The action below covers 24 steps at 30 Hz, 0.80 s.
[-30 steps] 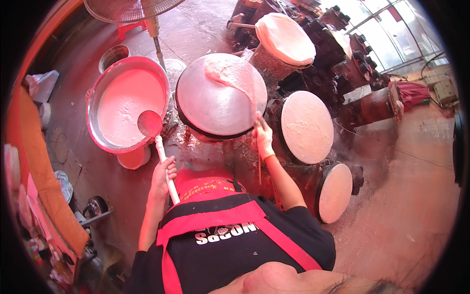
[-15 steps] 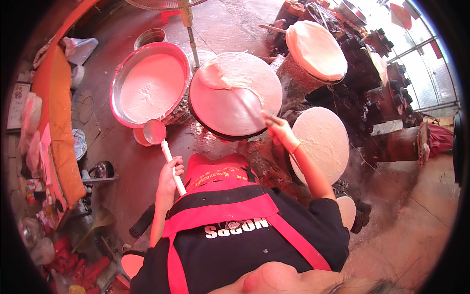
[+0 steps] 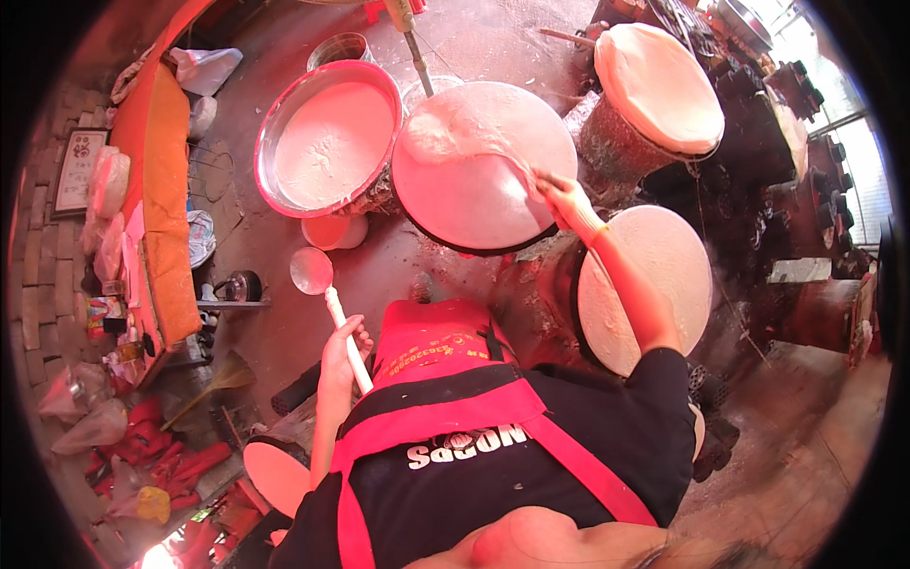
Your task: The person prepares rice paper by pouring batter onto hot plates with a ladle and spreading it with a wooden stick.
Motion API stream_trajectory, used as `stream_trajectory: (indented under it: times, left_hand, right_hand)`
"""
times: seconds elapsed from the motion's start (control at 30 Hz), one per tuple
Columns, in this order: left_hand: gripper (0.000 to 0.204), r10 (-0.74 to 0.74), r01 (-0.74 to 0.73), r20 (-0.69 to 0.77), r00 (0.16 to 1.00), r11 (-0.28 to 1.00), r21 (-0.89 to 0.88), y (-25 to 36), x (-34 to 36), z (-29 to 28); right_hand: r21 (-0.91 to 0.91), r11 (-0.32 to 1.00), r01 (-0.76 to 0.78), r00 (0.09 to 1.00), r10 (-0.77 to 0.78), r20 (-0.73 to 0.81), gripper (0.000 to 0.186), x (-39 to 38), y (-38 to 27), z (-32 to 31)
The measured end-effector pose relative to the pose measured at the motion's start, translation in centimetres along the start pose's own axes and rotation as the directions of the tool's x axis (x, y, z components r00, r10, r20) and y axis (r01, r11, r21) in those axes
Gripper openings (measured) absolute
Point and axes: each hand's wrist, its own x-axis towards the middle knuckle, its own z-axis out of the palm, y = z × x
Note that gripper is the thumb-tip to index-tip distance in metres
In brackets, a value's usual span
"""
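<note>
My left hand [image 3: 343, 348] is closed round the white handle [image 3: 354, 365] of a ladle [image 3: 312, 271], whose round bowl hangs over the floor below the batter basin. My right hand [image 3: 566, 204] is closed on a thin spreading stick, mostly hidden, at the right edge of the large round griddle [image 3: 444, 199]. A swirl of pale batter [image 3: 434, 133] lies across the griddle's upper part, trailing toward that hand. Left of the griddle, a wide pink-rimmed basin [image 3: 329, 150] holds pale batter.
A batter-coated griddle [image 3: 642, 275] stands at right. Stacked thin pancakes [image 3: 652, 90] top a barrel at upper right, beside dark coal briquettes [image 3: 756, 123]. An orange-covered table [image 3: 166, 266], kettle [image 3: 243, 287] and bags line the left. Another round plate [image 3: 273, 465] sits at lower left.
My right hand and spreader have moved up and right round the griddle's edge, drawing the batter along. The ladle has left the basin's rim. The view has swung, showing more on the left.
</note>
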Motion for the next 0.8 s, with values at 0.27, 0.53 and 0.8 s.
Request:
stream_trajectory:
  times: [0.27, 0.53, 0.8]
  left_hand:
    - [0.023, -0.001, -0.012, 0.104, 0.995, 0.992, 0.126, 1.8, 0.5, -0.1]
    - [0.03, -0.062, -0.029, 0.205, 0.977, 0.911, 0.412, 7.3, 4.5, 2.2]
    - [0.024, -0.112, -0.141, 0.388, 0.915, 0.812, 0.566, 14.5, 10.3, -2.2]
  right_hand:
    - [0.115, 0.991, 0.073, 0.993, -0.083, 0.079, 0.04, -7.1, 4.5, 3.4]
    - [0.341, 0.928, 0.153, 0.911, 0.002, -0.412, 0.038, -8.5, 5.7, 12.0]
    - [-0.036, 0.919, 0.393, 0.739, -0.339, -0.581, 0.039, -15.8, 10.4, 25.9]
